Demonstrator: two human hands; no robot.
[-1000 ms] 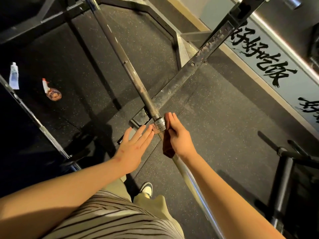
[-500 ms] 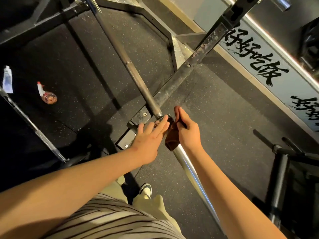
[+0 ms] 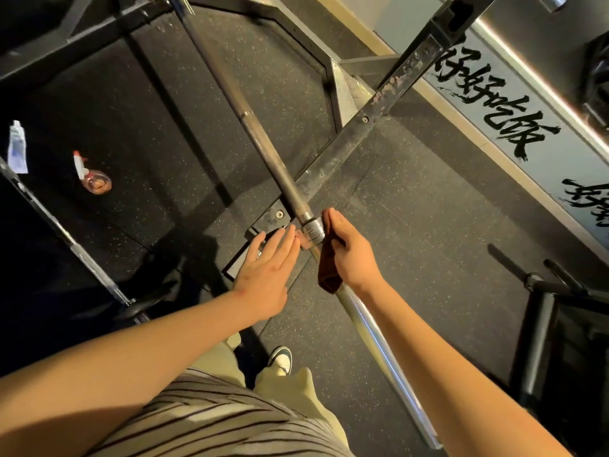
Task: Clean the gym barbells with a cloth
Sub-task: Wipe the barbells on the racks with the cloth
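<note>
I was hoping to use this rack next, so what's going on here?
A person is cleaning the barbell. Their right hand holds a dark brown cloth against the shiny sleeve, right next to the collar. The left hand is open, its fingertips at the collar. A spray bottle and a tube lie on the floor off to the left.
</note>
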